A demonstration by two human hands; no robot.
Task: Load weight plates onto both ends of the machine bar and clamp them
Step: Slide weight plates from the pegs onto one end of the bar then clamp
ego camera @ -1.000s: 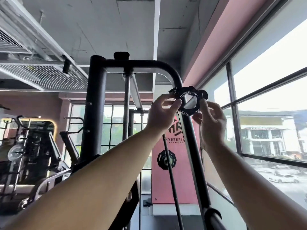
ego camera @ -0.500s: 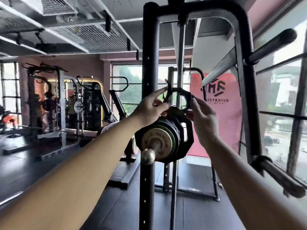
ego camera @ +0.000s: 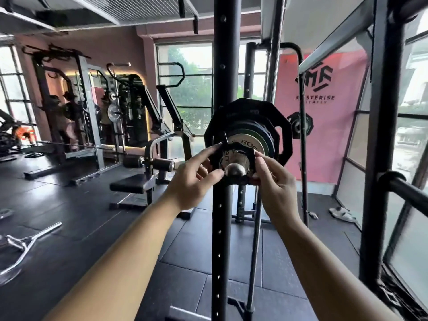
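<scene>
Left hand (ego camera: 194, 179) and right hand (ego camera: 275, 181) pinch the black clamp (ego camera: 236, 148) with curled fingers (ego camera: 209, 151), ringing the bar end (ego camera: 235, 169) beside the plates (ego camera: 247, 126). It looks light and rigid, best held by opposite rims.

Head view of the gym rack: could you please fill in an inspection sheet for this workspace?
Surface: dark rubber floor.
Job's things: weight plates stacked on the bar; black clamp round its tip, in front of them.
Clutter: curl bar on the floor, left; shoes by the glass.
Grippers: left hand and right hand both pinch the clamp.
Cables: nothing seen.
Surroundings: bench, pink banner, windows.
</scene>
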